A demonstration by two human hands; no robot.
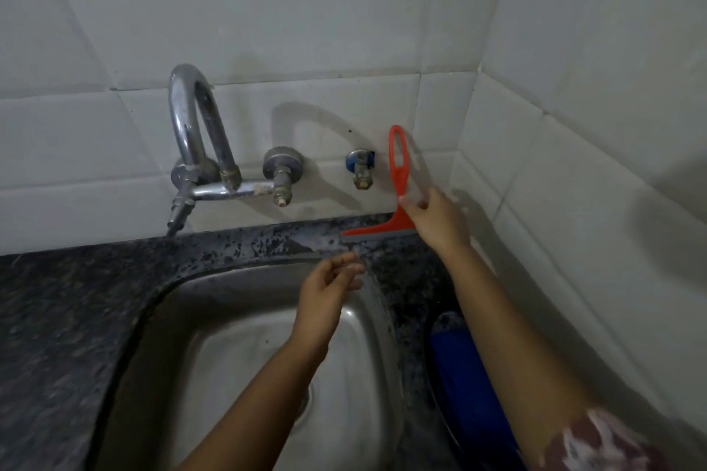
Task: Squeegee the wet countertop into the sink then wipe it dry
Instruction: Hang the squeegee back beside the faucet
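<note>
Here the orange-red squeegee (398, 180) stands upright at about one o'clock from the middle of the view, its grey rubber blade set down on the narrow back strip of the dark speckled granite countertop (69, 310), just in front of the white tiled wall (306, 31). Its looped handle points up toward twelve o'clock, close against the tiles. The right hand (436, 222) pinches the lower part of the handle between thumb and fingers, at the squeegee's four o'clock, with the forearm running down toward five o'clock. The left hand (329, 294) is held over the back rim of the stainless steel sink (237, 356), at about seven o'clock from the blade and near it; its fingers are loosely curled and hold nothing.

The countertop strip under and beside the blade shows a pale wet sheen. At nine o'clock from the squeegee a small blue-collared angle valve (361, 168) sticks out of the wall, and farther along the same way sits the chrome wall-mounted tap (202, 149) with its high arched spout. At five o'clock, on the counter right of the sink, lies a blue object (459, 367), partly hidden by the right arm.
</note>
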